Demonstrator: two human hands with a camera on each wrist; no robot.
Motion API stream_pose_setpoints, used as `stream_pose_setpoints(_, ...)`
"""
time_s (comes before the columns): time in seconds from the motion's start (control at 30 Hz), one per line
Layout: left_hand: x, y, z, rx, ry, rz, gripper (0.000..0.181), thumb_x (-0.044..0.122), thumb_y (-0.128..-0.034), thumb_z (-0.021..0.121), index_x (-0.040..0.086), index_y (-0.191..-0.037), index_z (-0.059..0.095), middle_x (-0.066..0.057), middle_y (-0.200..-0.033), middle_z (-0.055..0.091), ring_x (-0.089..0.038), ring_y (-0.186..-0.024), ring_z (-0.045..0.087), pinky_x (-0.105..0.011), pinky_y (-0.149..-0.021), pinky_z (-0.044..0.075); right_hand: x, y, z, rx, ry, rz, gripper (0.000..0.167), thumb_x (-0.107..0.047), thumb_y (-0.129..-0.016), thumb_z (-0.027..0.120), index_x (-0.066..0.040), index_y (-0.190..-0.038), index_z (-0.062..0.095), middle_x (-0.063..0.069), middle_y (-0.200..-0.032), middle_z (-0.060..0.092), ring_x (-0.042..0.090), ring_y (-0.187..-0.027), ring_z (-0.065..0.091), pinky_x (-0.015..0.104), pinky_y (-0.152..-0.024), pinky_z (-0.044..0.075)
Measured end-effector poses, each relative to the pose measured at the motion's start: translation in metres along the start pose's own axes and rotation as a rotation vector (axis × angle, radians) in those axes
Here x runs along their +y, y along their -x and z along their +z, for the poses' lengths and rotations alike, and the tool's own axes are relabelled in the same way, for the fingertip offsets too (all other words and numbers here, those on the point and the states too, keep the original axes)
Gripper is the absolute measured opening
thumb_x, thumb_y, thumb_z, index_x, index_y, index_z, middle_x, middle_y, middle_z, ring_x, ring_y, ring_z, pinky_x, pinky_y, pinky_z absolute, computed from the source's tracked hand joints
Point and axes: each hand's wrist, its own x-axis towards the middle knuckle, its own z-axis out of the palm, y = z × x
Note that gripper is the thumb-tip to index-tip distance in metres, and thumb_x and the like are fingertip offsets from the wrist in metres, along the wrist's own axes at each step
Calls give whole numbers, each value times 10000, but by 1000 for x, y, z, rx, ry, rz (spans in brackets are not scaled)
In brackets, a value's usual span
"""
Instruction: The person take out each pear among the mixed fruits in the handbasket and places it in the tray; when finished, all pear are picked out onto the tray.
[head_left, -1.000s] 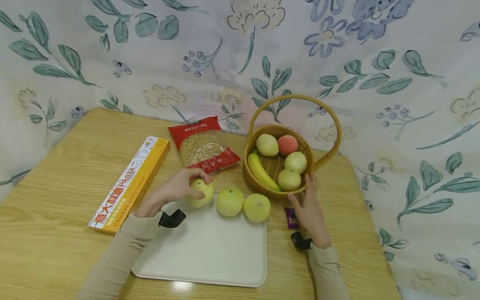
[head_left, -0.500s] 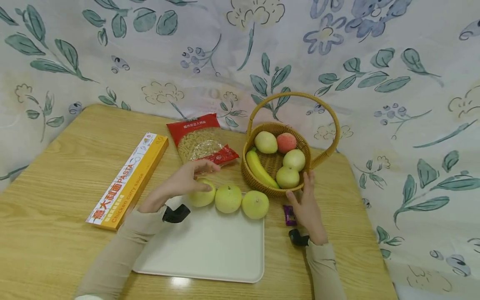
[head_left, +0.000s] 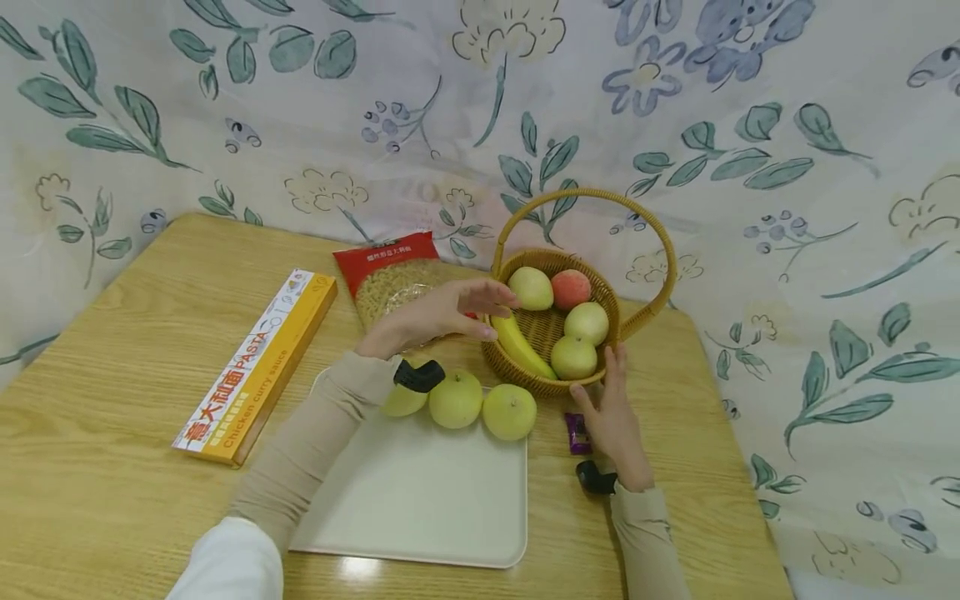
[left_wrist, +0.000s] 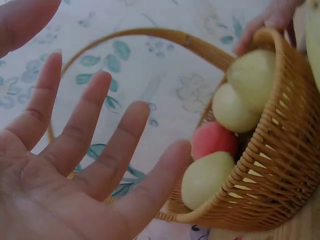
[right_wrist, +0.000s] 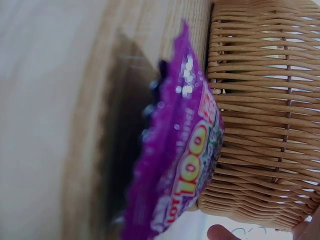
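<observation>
- Wicker basket (head_left: 542,332), round, tall hoop handle, nr tabletop (head_left: 112,375) far R corner; holds banana (head_left: 521,346), reddish fruit (head_left: 572,288), 3 pale-green fruits (head_left: 587,323)
- L grip (head_left: 452,310): empty, fingers spread, nr basket's L rim
- R grip (head_left: 617,421): nothing held, fingers extended, touching basket
- Shiny purple candy pkt (head_left: 577,433), "LOT 100", just beside
- Smooth white tray (head_left: 420,500), tabletop near edge; 3 yellow-green fruits (head_left: 456,400)
- Cardboard box (head_left: 258,367), "PASTA", "Chicken curry sauce"
- Red/clear pasta bag (head_left: 390,283), tabletop far edge

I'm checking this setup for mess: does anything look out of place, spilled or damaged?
Nothing looks spilled or damaged. Slightly odd: the purple packet lies loose on the table, outside both tray and basket, while three yellow-green fruits crowd the tray's far edge.
</observation>
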Motion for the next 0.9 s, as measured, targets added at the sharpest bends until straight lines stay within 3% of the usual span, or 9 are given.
stream_pose_setpoints(0.2,-2,-53,14,-113,-44,-38,528,62,-899,659,51,-1387,457,-142,-1457,455,-292,-1360,440,-365,-1068,443,4,0,-2,14,-3,4,826,-405,-1004,481,-91,-1560,-42,113,-1622,-180,474,-1376,340,631,-1041,371)
stream_pose_setpoints(0.33,-5,-86,21,-183,18,-111,529,47,-930,612,50,-1421,415,-142,-1492,410,-304,-1364,432,-406,-1069,441,5,0,-2,11,-9,4,827,-398,-1005,482,-108,-1561,-56,132,-1619,-179,476,-1384,325,627,-1071,336)
stream_pose_setpoints(0.43,-8,-105,24,-170,101,-168,546,45,-944,588,74,-1449,384,-114,-1517,386,-310,-1372,421,-434,-1081,426,5,0,-1,16,-6,4,827,-391,-1003,489,-122,-1563,-57,143,-1619,-174,475,-1372,345,633,-1053,354)
stream_pose_setpoints(0.53,-13,-117,27,-131,136,-222,568,60,-942,594,86,-1462,367,-93,-1531,363,-305,-1382,402,-477,-1105,391,4,-1,0,13,-6,-1,828,-391,-1003,490,-135,-1563,-64,150,-1616,-175,472,-1365,358,640,-1034,371)
stream_pose_setpoints(0.6,-16,-122,30,-123,103,-252,567,78,-935,606,85,-1456,382,-88,-1533,358,-298,-1389,386,-519,-1118,359,4,-2,0,9,-5,-7,827,-394,-1004,485,-146,-1562,-73,151,-1616,-178,469,-1368,355,645,-1023,379)
stream_pose_setpoints(0.73,-25,-132,36,-161,-30,-308,568,145,-909,647,119,-1436,436,-54,-1524,387,-278,-1389,381,-553,-1099,365,2,-2,0,19,-7,-11,823,-382,-1003,495,-165,-1565,-65,150,-1620,-164,468,-1367,358,652,-1004,394)
stream_pose_setpoints(0.9,-32,-141,47,-219,-134,-352,546,182,-888,670,174,-1405,496,-24,-1499,432,-254,-1387,392,-486,-1020,462,1,0,0,23,0,-32,817,-344,-1005,504,-125,-1562,-51,182,-1616,-149,496,-1353,357,660,-959,424)
